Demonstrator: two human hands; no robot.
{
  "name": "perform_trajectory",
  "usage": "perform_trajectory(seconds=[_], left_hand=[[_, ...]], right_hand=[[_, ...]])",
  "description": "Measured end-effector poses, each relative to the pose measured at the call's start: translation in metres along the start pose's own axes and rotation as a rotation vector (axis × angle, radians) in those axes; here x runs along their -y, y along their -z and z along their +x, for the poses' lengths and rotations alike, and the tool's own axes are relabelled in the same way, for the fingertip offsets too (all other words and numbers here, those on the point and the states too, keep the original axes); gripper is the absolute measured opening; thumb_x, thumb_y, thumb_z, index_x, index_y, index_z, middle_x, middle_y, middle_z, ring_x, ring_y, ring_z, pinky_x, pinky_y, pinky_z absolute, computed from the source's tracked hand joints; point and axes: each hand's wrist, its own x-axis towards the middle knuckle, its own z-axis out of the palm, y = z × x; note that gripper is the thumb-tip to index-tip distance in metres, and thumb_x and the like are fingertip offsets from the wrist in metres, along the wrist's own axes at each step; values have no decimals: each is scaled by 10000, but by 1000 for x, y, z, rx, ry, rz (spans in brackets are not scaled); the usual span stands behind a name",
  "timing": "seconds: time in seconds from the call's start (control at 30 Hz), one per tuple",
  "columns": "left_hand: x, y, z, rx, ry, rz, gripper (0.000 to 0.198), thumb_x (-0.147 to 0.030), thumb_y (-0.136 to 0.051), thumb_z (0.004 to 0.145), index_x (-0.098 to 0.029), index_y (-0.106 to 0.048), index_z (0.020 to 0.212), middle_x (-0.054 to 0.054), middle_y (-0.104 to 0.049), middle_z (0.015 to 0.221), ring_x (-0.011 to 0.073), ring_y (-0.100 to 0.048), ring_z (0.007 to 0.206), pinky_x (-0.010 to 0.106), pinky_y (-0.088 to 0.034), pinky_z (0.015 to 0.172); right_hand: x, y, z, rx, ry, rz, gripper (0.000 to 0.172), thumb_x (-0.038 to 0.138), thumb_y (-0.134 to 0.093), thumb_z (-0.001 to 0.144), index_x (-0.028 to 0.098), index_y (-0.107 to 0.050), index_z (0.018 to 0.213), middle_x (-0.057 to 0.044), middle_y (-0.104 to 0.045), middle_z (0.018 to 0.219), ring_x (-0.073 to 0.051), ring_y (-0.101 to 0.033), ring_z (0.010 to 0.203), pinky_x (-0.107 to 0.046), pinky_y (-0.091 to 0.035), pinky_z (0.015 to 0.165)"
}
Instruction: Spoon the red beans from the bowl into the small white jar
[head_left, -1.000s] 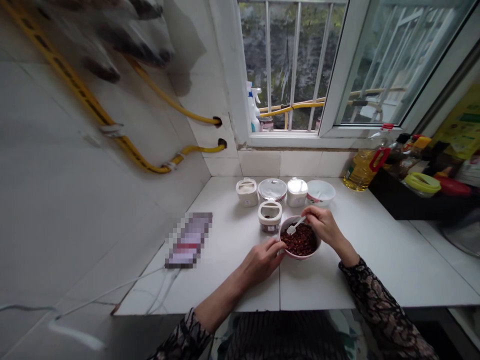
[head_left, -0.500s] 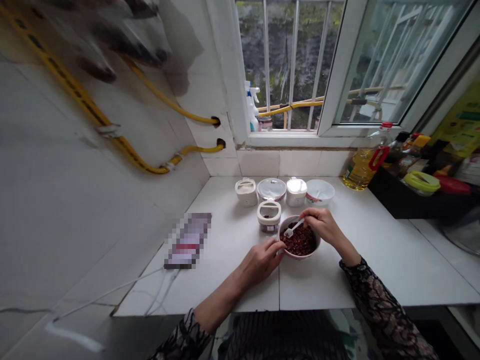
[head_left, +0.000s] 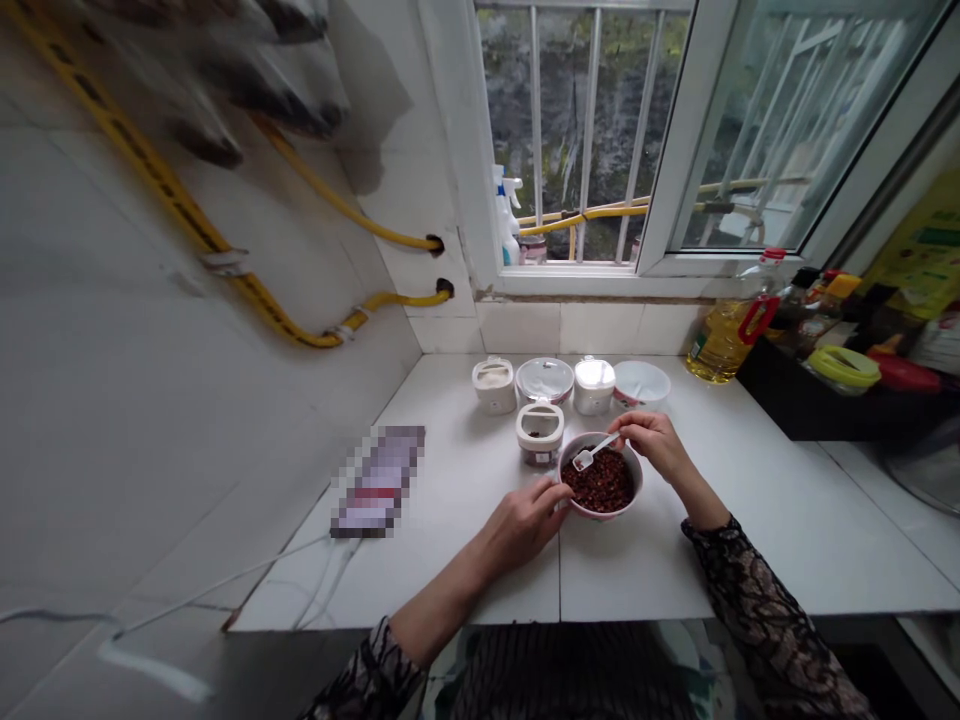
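Observation:
A bowl (head_left: 600,516) with a pink rim stands on the counter, filled with small dark-red dried bits (head_left: 604,485) that look like peppercorns. My left hand (head_left: 527,515) grips its left side, fingers at the rim. Between the fingertips of my right hand (head_left: 654,442) is the handle of a small white spoon (head_left: 595,454). The spoon's scoop hangs over the left part of the bowl, and whether it carries much is too small to tell. Just behind the bowl sits a clear-sided container (head_left: 539,450) with a cream lid and a little dark stuff inside.
Along the back are two cream-lidded containers (head_left: 494,392) (head_left: 595,390), a covered bowl (head_left: 545,380) and a white bowl (head_left: 642,384). An oil bottle (head_left: 716,345) and a black box (head_left: 780,395) of condiments stand right. A blurred-out phone-like object (head_left: 379,482) with a cable lies left.
My right hand has moved slightly right and raised the spoon, so its scoop now shows clearly above the dark-red bits. My left hand stays on the bowl.

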Motion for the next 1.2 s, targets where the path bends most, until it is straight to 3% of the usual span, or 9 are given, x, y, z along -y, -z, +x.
perform_trajectory(seconds=[0.13, 0.33, 0.43, 0.5, 0.6, 0.7, 0.93, 1.2], left_hand=[[1, -1, -1, 13, 6, -4, 166, -164, -458, 955, -186, -523, 1106, 39, -604, 890, 108, -604, 641, 209, -525, 597], [-1, 0, 0, 1, 2, 12, 141, -180, -432, 977, -175, -519, 1088, 41, -603, 875, 114, -605, 649, 214, -525, 593], [-1, 0, 1, -7, -2, 20, 148, -184, -424, 982, -173, -519, 1095, 45, -606, 876, 118, -609, 655, 213, -523, 590], [0, 0, 0, -6, 1, 26, 155, -180, -423, 979, -172, -521, 1100, 46, -607, 875, 118, -610, 653, 214, -524, 592], [1, -1, 0, 5, 12, 33, 164, -175, -438, 968, -172, -528, 1105, 50, -609, 883, 121, -617, 667, 219, -530, 605], [1, -1, 0, 7, 20, 33, 172, -170, -450, 958, -174, -532, 1109, 47, -608, 888, 116, -617, 664, 216, -531, 608], [0, 0, -1, 13, 17, 16, 167, -158, -453, 959, -175, -530, 1106, 48, -613, 892, 119, -621, 680, 213, -530, 613], [-1, 1, 1, -1, -5, 11, 151, -166, -441, 963, -175, -527, 1088, 43, -606, 875, 113, -597, 630, 211, -516, 583]], right_hand=[[1, 0, 1, -9, -62, 68, 176, 270, -566, 561, 155, -686, 620, -2, -604, 470, -75, -334, 395, -219, -222, 393], [7, -11, 0, -108, -5, 112, 229, 331, -596, 630, 154, -678, 749, -10, -647, 560, -70, -335, 382, -215, -282, 374], [11, -26, -4, -186, 164, 0, 268, 373, -556, 780, 158, -671, 891, -39, -688, 692, -107, -468, 458, -239, -415, 444], [12, -36, -7, -212, 333, -137, 246, 346, -509, 863, 172, -665, 939, -56, -704, 768, -156, -593, 606, -280, -502, 582], [11, -46, -10, -141, 570, -380, 226, 243, -451, 913, 190, -666, 956, -82, -716, 868, -202, -661, 800, -321, -515, 745], [10, -46, -12, -85, 677, -490, 250, 197, -417, 929, 188, -663, 975, -94, -713, 910, -208, -669, 833, -318, -509, 754], [12, -17, -15, -238, 522, -397, 190, 228, -451, 886, 188, -637, 872, -20, -638, 690, -158, -587, 607, -270, -476, 619], [-2, -15, -10, -42, 456, -637, 200, 165, -442, 789, 204, -634, 748, -41, -688, 745, -187, -616, 708, -286, -439, 686]])
